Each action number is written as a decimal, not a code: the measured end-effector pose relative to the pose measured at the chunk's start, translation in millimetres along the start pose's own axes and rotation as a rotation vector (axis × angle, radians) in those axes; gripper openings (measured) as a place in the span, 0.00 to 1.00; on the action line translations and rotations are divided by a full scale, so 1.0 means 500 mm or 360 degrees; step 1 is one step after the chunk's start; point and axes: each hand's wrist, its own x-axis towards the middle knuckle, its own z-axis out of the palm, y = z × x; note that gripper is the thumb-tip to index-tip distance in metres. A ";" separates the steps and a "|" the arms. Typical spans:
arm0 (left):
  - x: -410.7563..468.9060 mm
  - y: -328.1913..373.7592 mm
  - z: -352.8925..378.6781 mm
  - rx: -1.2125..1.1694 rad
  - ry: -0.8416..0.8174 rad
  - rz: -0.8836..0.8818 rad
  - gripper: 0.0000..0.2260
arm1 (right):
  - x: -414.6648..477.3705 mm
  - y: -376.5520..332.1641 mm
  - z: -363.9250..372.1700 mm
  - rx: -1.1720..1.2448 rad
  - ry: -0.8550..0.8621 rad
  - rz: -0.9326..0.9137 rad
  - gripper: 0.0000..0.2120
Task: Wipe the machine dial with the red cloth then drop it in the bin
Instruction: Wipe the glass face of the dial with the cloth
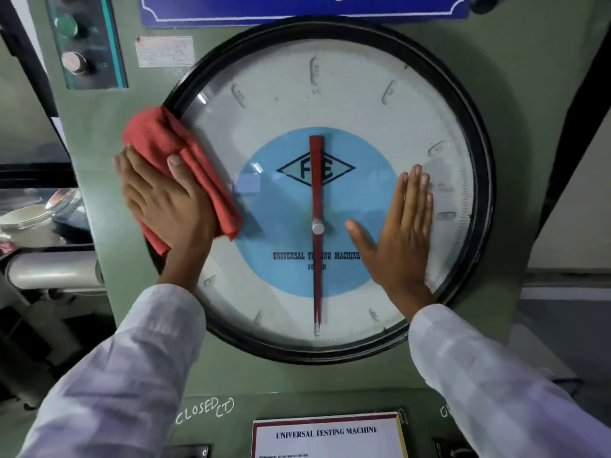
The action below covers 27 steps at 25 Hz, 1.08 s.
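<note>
A large round dial (330,104) with a black rim, white face, blue centre and red pointer fills the green machine front. My left hand (165,200) presses a folded red cloth (178,150) flat against the dial's left edge, where glass meets rim. The cloth sticks out above and below the hand. My right hand (400,233) lies flat and open on the glass at the right of the pointer hub, holding nothing. No bin is in view.
A switch panel with a green lamp and a silver knob (74,62) sits at the upper left. A blue nameplate (297,11) hangs above the dial. A white notice (327,434) is fixed below it. Machine parts and a white container (26,219) stand at the left.
</note>
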 end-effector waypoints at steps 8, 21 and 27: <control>0.002 0.242 0.071 -0.0049 -0.0155 0.1136 0.29 | -0.001 0.000 0.015 -0.0025 0.0019 0.0033 0.50; -0.116 0.278 0.087 -0.0183 -0.0492 0.1726 0.32 | -0.002 -0.004 0.002 0.0010 -0.0038 0.0029 0.50; -0.073 0.186 0.056 -0.0099 -0.0385 0.1436 0.28 | -0.003 -0.006 -0.005 0.0064 -0.0043 0.0030 0.49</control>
